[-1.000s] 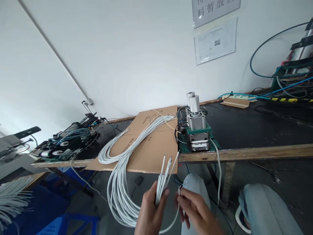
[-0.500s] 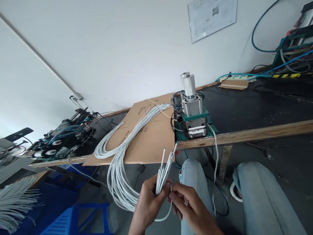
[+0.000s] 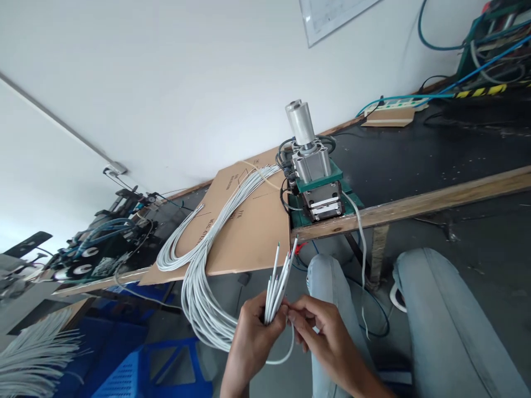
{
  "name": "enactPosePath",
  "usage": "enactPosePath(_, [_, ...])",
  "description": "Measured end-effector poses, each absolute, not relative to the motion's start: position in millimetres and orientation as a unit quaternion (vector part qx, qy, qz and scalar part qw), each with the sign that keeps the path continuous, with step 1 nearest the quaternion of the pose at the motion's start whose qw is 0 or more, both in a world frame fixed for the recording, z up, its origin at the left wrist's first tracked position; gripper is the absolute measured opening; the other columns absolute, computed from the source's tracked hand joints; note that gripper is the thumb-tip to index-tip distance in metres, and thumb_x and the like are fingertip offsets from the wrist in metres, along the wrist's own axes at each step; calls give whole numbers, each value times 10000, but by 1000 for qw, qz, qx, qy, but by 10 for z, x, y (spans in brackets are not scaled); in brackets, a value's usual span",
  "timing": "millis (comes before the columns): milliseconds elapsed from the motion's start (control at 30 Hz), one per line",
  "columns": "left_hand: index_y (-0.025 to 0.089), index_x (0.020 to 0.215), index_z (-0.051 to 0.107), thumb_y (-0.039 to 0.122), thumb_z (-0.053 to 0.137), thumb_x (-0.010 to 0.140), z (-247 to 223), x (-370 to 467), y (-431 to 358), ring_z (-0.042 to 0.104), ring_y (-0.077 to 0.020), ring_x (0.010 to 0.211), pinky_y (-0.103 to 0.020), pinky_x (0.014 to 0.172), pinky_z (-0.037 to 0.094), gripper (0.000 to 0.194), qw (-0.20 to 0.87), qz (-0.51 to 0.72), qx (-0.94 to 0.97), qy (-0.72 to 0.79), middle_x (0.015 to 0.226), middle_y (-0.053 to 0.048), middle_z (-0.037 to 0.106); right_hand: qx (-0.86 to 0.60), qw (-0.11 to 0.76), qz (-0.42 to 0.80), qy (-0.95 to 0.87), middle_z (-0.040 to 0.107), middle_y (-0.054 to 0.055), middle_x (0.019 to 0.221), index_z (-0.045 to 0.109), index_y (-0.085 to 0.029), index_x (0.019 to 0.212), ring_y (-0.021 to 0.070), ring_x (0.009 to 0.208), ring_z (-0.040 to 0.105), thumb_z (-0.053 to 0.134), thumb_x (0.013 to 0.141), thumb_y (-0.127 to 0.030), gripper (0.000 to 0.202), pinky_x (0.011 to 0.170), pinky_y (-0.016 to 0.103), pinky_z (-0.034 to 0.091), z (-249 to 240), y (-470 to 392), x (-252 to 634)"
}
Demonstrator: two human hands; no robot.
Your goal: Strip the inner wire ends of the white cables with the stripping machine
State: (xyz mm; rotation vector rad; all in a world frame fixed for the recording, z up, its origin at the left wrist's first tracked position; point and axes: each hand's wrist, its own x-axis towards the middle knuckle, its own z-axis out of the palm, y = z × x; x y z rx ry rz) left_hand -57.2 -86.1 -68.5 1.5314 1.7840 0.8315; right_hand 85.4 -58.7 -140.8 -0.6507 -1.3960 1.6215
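My left hand (image 3: 258,331) is wrapped round a bundle of white cable ends (image 3: 279,287), which point upward at uneven heights. Close beside it, my right hand (image 3: 317,326) pinches one white cable (image 3: 290,345) that loops down below the hands. Long white cables (image 3: 205,298) run from the bundle, hang over the table edge and lie in a curve across a flat cardboard sheet (image 3: 265,221). A metal pneumatic machine on a green base (image 3: 316,179) stands right of the cardboard at the table edge.
The black table (image 3: 398,160) has a wooden front edge. Another machine (image 3: 99,243) is at the left, with more white cables (image 3: 37,354) below. A blue stool (image 3: 166,370) is on the floor. A power strip (image 3: 394,105) lies by the wall.
The view has tilted and shifted, so the machine and table appear higher and slightly further left. Both hands keep their holds, and the fingers of my right hand have moved slightly against the left.
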Motion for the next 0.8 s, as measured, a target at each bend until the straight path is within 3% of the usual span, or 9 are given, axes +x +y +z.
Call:
enactPosePath(200, [158,730,570,197,539,814,-644,-527,-837,337,-123,611,-228,544,294,98,310,273,594,691,629,58,403,-261,457,528,-667,618,6,704,627,-185,799,146,639,583,527,1025,-371,309,608,240,413,-1383,-484,976])
enactPosePath(333, [178,681,517,146,559,788,-608,-492,-808,329,-119,625,-226,552,275,120,306,246,613,686,635,64,394,-261,434,513,-693,669,27,769,643,-185,838,162,688,614,516,1020,-310,255,647,254,415,-1384,-452,1039])
enactPosePath(433, [184,674,502,160,568,809,-610,-472,-777,336,-120,629,-223,560,283,151,301,240,621,682,636,62,422,-285,432,528,-673,669,29,737,645,-179,794,164,667,619,560,984,-313,247,629,253,420,-1402,-440,1039])
enactPosePath(600, [175,715,543,300,538,902,-653,-491,-791,331,-124,602,-226,536,288,225,282,258,609,695,627,56,416,-278,427,639,-577,551,-25,540,624,-178,714,125,470,534,611,942,-476,375,487,228,401,-1443,-433,982])
enactPosePath(800, [159,711,583,316,547,872,-634,-568,-850,353,-128,589,-229,541,319,228,301,269,619,674,622,41,447,-262,424,681,-537,552,-23,521,625,-173,709,119,451,528,659,893,-527,400,458,215,401,-1432,-476,910])
